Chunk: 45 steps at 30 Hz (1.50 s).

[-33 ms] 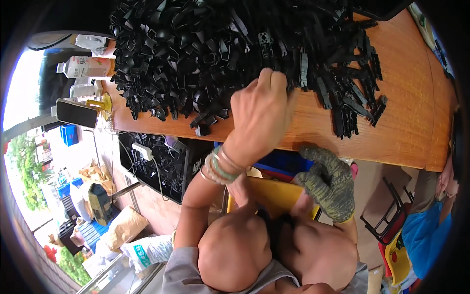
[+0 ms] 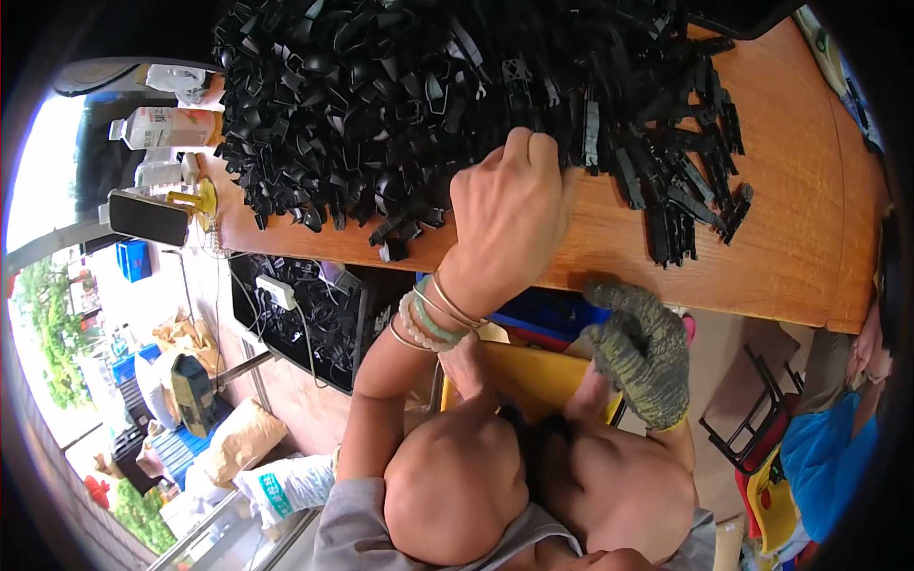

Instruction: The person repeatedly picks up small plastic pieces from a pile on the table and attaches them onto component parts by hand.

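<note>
Brown wood stretches before you: seen from the middle of your view, the table (image 2: 790, 190) runs from ten round to three o'clock. Towards twelve lies a dense heap of black plastic parts (image 2: 333, 105), with longer black strips (image 2: 678, 205) spread loosely around two. Your bare left hand (image 2: 509, 209), several bracelets (image 2: 424, 324) at its wrist, is near the centre towards one o'clock, at the heap's near edge — its fingers curl inward, and whether they pinch a part you cannot tell. Your right hand (image 2: 643, 357), in a grey-and-yellow knitted glove (image 2: 657, 381), is at four o'clock beside the table's front edge — half-curled, thumb parted from forefinger. A bottle (image 2: 171, 128) lies towards ten, near a phone (image 2: 148, 219).
</note>
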### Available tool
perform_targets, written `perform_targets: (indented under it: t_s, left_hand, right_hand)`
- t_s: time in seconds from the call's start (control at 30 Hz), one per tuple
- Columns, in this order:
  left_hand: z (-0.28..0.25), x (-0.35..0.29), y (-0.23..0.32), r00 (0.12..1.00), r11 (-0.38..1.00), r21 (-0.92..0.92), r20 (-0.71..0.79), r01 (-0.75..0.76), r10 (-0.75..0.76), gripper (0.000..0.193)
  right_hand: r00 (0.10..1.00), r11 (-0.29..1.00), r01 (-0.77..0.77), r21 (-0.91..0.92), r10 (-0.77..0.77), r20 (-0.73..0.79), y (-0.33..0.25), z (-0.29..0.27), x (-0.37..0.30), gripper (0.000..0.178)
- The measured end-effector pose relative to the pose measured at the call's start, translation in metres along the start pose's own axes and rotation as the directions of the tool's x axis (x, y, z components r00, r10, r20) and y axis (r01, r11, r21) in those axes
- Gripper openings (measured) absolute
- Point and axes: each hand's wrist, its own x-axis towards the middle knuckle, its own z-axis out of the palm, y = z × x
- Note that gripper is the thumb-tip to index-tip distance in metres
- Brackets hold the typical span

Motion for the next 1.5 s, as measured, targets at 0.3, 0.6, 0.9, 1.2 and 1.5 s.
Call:
perform_targets:
  t_s: [0.3,0.6,0.9,1.2,1.5]
  left_hand:
    - [-0.010,-0.064,0.003,0.879,0.840,-0.309,0.024,-0.446,0.476,0.025]
    - [-0.017,-0.048,-0.027,0.998,0.989,-0.138,0.027,-0.051,0.055,0.025]
    - [-0.025,-0.060,-0.009,0.976,0.714,-0.669,0.194,0.207,-0.101,0.016]
    - [-0.030,-0.051,-0.006,0.969,0.703,-0.699,0.240,0.133,0.055,0.017]
    - [-0.031,-0.049,0.001,0.963,0.703,-0.699,0.259,0.133,0.075,0.017]
  right_hand:
    - [0.986,0.906,0.005,0.423,0.067,-0.156,-0.012,0.008,0.011,0.028]
    - [0.963,0.917,-0.113,0.383,0.195,-0.183,-0.010,0.004,0.012,0.021]
    - [0.961,0.938,-0.008,0.346,0.103,-0.257,-0.009,0.007,0.008,0.026]
    - [0.971,0.916,-0.087,0.391,0.166,-0.174,-0.012,0.005,0.007,0.028]
    - [0.982,0.907,-0.110,0.407,0.162,-0.096,0.002,0.004,0.008,0.024]
